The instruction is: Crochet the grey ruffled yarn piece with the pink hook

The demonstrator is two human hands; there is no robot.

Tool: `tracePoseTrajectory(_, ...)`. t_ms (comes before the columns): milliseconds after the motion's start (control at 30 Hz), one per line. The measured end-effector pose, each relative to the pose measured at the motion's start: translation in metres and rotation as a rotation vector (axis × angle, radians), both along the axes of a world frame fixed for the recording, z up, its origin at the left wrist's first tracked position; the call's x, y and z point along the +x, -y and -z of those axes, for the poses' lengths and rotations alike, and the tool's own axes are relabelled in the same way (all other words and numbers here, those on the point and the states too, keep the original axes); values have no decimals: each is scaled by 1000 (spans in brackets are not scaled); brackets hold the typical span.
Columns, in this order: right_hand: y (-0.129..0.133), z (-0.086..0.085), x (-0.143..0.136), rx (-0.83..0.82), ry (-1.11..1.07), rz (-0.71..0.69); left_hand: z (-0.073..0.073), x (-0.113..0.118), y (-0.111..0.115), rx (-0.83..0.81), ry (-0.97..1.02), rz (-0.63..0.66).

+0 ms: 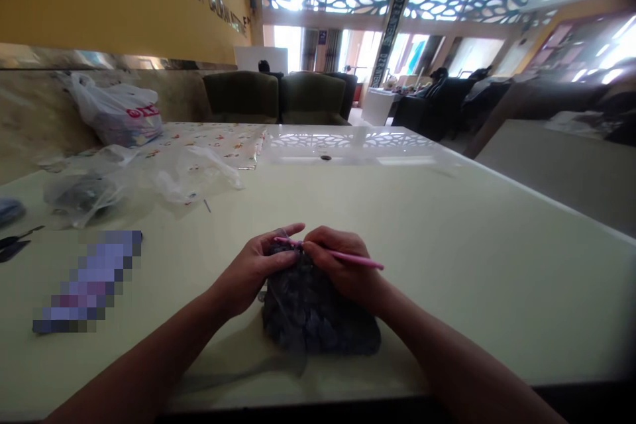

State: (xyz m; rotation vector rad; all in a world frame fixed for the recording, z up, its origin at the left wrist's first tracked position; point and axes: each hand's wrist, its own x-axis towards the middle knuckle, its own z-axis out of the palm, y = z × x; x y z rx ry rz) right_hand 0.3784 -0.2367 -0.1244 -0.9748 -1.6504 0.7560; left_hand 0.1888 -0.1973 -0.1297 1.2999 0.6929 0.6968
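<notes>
A dark grey-blue crocheted piece (318, 318) rests on the pale table near its front edge. My left hand (253, 268) pinches the piece's upper left edge, thumb on top, with one finger stretched out and a thin strand near it. My right hand (342, 262) is closed round a pink crochet hook (355, 258), whose tip lies at the top edge of the piece, close to my left fingers. A grey strand trails from the piece toward the lower left.
At left on the table (427, 212) are a blurred-out flat item (92, 281), scissors (14, 245), clear plastic bags (84, 195) and a full white bag (119, 109). Chairs (313, 96) stand beyond the far edge; people sit at the back right.
</notes>
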Motion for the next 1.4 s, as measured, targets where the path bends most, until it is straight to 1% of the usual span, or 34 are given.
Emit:
tracePoseTrajectory(33, 0, -2, 1, -8, -42, 36, -2, -3, -3, 97, -52, 41)
tracePoseTrajectory(67, -1, -5, 4, -20, -82, 71, -4, -6, -7, 221, -124, 53)
tracePoseTrajectory(100, -2, -8, 7, -30, -112, 100, -5, -10, -12, 353, -214, 29)
tracePoseTrajectory(167, -4, -14, 12, -44, -131, 128, -9, -16, -22, 553, -384, -83)
tracePoseTrajectory(200, -4, -15, 13, -50, -125, 130, -9, -18, -25, 609, -439, -146)
tracePoseTrajectory(233, -4, -15, 13, -55, -118, 130, -10, -19, -27, 630, -456, -195)
tracePoseTrajectory(267, -3, -15, 12, -56, -112, 131, -10, -18, -27, 613, -430, -218)
tracePoseTrajectory(300, -2, -13, 10, -55, -111, 130, -10, -17, -25, 558, -364, -225)
tracePoseTrajectory(333, -1, -12, 8, -51, -113, 130, -9, -14, -22, 466, -271, -219)
tracePoseTrajectory(400, 1, -8, 2, -29, -133, 122, -9, -9, -14, 218, -66, -182)
tracePoseTrajectory(467, 2, -5, -1, -32, -126, 112, -8, -5, -7, 34, 59, -156)
tracePoseTrajectory(533, 2, -5, -2, -36, -119, 129, -9, -2, -4, -27, 108, -160)
tracePoseTrajectory(633, 1, -8, 2, -35, -116, 142, -9, -3, -8, 38, 147, -228)
tracePoseTrajectory(700, -1, -9, 5, -31, -101, 118, -8, -5, -13, 98, 156, -281)
tracePoseTrajectory(767, -2, -10, 7, -26, -73, 78, -8, -7, -15, 114, 143, -300)
tracePoseTrajectory(833, -2, -10, 7, -15, -46, 53, -8, -6, -14, 95, 128, -279)
tracePoseTrajectory(967, -1, -6, 4, 32, 2, 90, -6, -2, -6, 27, 135, -206)
tracePoseTrajectory(1033, 0, -4, 3, 48, 22, 82, -5, 0, -3, -5, 146, -184)
tracePoseTrajectory(1133, 1, 0, 1, 47, 57, 37, -4, 3, 1, -29, 154, -177)
tracePoseTrajectory(1200, 0, 3, 0, 38, 68, 32, -4, 4, 3, 6, 149, -192)
tracePoseTrajectory(1267, -3, 5, 0, 31, 51, 42, -4, 5, 5, 69, 146, -233)
tracePoseTrajectory(1300, -5, 6, 0, 31, 44, 43, -5, 5, 5, 99, 149, -275)
tracePoseTrajectory(1367, -8, 8, 1, 39, 35, 69, -5, 5, 3, 140, 152, -399)
tracePoseTrajectory(1400, -10, 8, 2, 55, 32, 122, -6, 4, 2, 158, 147, -476)
